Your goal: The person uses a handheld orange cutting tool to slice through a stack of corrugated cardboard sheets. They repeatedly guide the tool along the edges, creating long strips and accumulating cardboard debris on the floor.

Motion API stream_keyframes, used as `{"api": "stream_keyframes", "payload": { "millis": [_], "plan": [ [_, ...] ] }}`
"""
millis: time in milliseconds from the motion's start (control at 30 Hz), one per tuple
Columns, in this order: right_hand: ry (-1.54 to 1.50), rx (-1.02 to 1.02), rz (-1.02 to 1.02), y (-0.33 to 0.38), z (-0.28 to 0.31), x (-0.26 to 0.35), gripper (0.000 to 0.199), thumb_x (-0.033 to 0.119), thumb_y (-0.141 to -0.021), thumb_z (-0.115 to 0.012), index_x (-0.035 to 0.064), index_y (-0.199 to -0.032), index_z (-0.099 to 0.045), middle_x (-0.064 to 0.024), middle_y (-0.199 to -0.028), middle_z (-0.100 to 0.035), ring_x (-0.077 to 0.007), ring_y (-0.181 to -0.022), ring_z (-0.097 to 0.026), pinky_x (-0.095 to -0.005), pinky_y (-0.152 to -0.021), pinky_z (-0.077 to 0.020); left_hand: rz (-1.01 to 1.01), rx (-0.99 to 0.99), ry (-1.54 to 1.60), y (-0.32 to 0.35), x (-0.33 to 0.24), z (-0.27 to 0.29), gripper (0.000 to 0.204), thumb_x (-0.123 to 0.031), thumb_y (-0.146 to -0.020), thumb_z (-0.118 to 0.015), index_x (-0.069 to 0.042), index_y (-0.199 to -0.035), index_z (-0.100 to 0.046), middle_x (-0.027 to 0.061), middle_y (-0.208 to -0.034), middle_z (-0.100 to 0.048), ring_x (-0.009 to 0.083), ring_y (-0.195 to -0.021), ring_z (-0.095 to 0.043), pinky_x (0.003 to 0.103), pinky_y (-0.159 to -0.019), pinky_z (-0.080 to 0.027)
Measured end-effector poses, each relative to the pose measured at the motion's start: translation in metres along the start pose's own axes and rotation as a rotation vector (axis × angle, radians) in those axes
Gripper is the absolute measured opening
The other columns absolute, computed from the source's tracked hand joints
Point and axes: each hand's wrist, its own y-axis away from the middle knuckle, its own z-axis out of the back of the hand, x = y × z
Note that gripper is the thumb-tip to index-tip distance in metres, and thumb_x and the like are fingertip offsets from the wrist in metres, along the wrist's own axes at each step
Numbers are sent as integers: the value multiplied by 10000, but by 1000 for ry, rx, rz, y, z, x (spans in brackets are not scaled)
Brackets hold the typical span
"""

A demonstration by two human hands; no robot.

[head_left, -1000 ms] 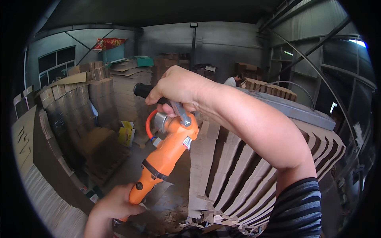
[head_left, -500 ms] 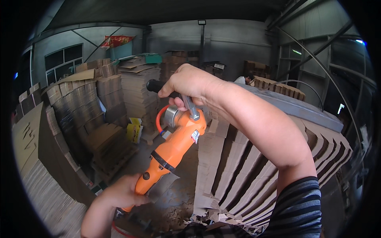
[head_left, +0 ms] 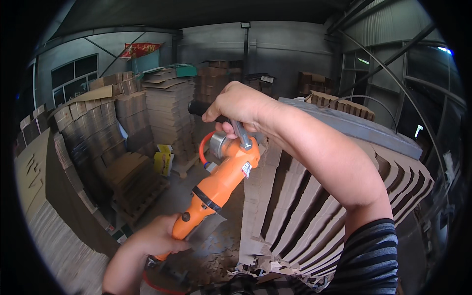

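Both hands grip an orange power tool (head_left: 219, 184) held up in front of the chest. Right hand (head_left: 241, 105) is closed around the black side handle (head_left: 196, 108) at the head end; left hand (head_left: 157, 238) is closed around the narrow rear grip low down. Tool body slants from lower left up to upper right, metal head (head_left: 219, 144) near the right hand, a flat grey blade-like plate (head_left: 204, 228) below the body by the left hand. An orange hose (head_left: 202, 147) loops off the head.

Handling guess: rigid, fairly heavy at the head end, hard plastic shell and not slippery; two-point hold at side handle and rear grip looks right, keep off the plate edge.

No real containers seen. Stacks of flat cardboard (head_left: 167, 113) stand on the left and behind; a fanned row of cardboard sheets (head_left: 305, 216) sits right of the tool, with torn scraps (head_left: 255, 263) at its foot. Yellow bag (head_left: 162, 160) on the floor, contents cannot be told.
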Motion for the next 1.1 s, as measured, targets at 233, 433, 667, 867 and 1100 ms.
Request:
{"api": "stream_keyframes", "payload": {
  "millis": [233,433,667,867,1100],
  "plan": [
    [28,27,22,8,-8,8,117,29,-778,-622,-80,-799,-582,-91,-549,-532,-88,-385,-483,-235,-339,-421,-76,-32,23,5,13,0,389,-45,-661,-692,-31,-1013,-526,23,-751,-575,100,-629,-552,251,-582,-463],
    [30,43,23,8,-12,5,116,25,-782,-616,-81,-831,-608,-89,-559,-536,-88,-386,-482,-234,-331,-409,-31,-71,16,8,11,-8,429,14,-619,-691,-15,-1019,-538,11,-792,-576,100,-694,-556,240,-629,-463],
    [66,29,54,13,-17,12,125,30,-786,-610,-85,-835,-602,-80,-559,-533,-92,-394,-483,-248,-351,-418,-111,-76,42,13,23,-3,399,14,-605,-687,-21,-977,-545,22,-808,-583,107,-698,-560,254,-629,-465],
    [74,28,18,15,-22,4,136,31,-783,-615,-99,-807,-583,-91,-529,-520,-105,-377,-463,-263,-347,-402,-82,-61,79,1,30,-16,387,-5,-612,-703,-20,-965,-546,18,-791,-574,98,-672,-550,241,-614,-453],
    [141,-20,79,22,-23,20,125,52,-778,-626,-69,-800,-599,-74,-568,-536,-90,-394,-471,-250,-356,-426,-141,-139,-33,11,23,-11,370,-42,-632,-711,-18,-957,-536,30,-775,-577,107,-647,-559,254,-585,-458]
  ]
}}
